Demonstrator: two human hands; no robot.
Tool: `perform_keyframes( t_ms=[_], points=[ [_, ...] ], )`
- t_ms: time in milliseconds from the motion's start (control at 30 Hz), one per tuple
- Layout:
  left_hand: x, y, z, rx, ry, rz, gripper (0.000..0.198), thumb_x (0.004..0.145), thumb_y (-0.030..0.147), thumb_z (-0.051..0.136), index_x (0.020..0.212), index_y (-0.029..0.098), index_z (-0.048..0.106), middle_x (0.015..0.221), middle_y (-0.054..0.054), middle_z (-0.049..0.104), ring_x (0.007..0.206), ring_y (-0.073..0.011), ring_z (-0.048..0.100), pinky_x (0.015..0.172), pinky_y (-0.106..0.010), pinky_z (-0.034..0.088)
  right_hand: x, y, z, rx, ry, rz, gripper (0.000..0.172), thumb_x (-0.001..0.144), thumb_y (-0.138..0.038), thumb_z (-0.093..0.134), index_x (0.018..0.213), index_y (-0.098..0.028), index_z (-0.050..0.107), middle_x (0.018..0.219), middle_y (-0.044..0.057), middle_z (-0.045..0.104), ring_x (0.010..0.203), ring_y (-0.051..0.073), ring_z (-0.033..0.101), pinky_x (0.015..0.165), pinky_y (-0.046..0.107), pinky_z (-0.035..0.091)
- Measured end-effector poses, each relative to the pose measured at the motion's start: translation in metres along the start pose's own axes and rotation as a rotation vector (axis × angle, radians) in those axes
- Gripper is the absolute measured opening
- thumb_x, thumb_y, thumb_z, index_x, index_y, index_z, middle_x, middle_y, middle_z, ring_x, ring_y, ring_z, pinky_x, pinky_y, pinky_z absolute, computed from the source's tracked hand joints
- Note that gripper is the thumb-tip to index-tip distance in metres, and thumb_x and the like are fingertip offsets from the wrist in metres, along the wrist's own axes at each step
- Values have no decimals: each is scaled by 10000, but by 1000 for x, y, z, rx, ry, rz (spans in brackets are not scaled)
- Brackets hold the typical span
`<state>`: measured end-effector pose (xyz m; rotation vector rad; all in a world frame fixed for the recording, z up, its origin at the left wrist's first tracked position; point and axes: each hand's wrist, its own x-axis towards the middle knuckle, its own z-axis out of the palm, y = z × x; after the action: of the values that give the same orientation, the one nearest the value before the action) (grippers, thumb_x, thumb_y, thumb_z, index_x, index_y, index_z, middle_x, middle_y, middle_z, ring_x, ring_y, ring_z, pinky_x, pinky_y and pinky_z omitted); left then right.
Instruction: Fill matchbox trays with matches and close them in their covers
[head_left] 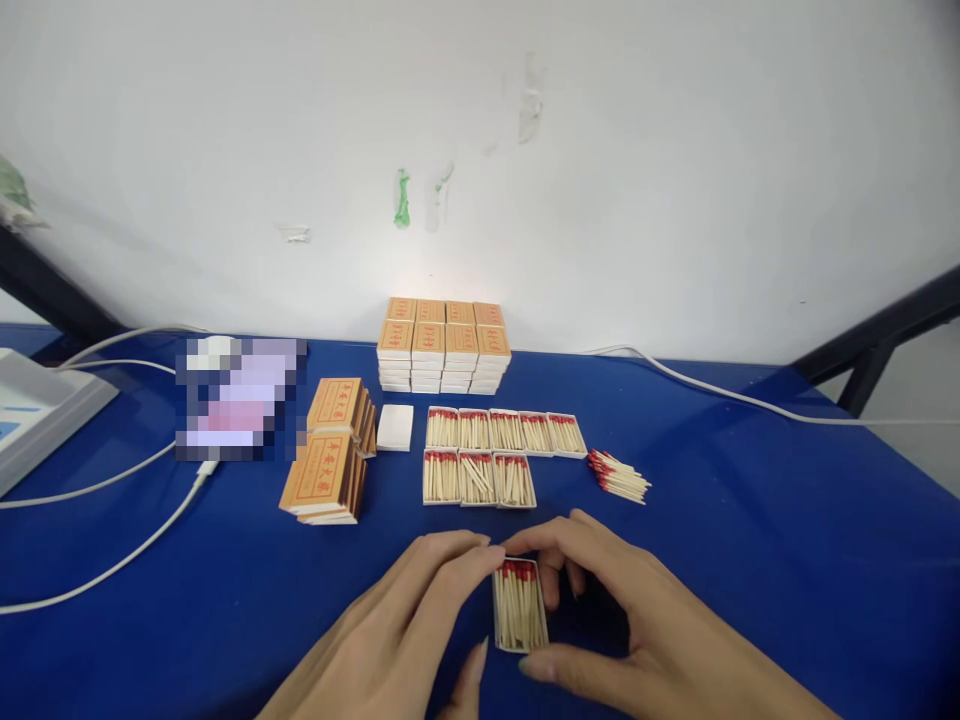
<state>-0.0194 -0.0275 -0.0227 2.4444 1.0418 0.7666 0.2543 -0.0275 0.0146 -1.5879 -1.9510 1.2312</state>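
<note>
A white matchbox tray full of red-headed matches lies at the front middle of the blue table. My right hand curves around its right side, index finger at the far end and thumb at the near corner, holding it. The fingertips of my left hand touch the tray's far left corner, while its thumb stays apart from the fingers near the close left side. Behind are two rows of trays filled with matches. A loose pile of matches lies to their right.
Matchboxes with orange labels are stacked against the wall. More orange covers stand in leaning piles at left, beside a white tray-sized piece. A blurred-out device, white cables and a black metal frame flank the area.
</note>
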Motion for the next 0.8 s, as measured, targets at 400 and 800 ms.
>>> perform_keyframes(
  t_ms=[400, 800],
  points=[
    [0, 2, 1, -23, 33, -19, 721, 983, 80, 613, 1657, 308, 497, 1433, -69, 783, 1126, -207, 878, 1049, -317, 734, -4, -5, 8, -182, 74, -110, 563, 851, -175, 913, 1344, -394, 749, 1026, -56, 783, 965, 219, 787, 1136, 480, 632],
    [4, 2, -8, -4, -8, -24, 720, 994, 97, 626, 1669, 296, 473, 1202, -42, 803, 955, -170, 872, 917, -248, 752, -12, 18, -3, -250, 168, -111, 464, 963, -271, 836, 1406, -385, 756, 1129, -3, 824, 996, 223, 800, 946, 382, 676]
  ],
)
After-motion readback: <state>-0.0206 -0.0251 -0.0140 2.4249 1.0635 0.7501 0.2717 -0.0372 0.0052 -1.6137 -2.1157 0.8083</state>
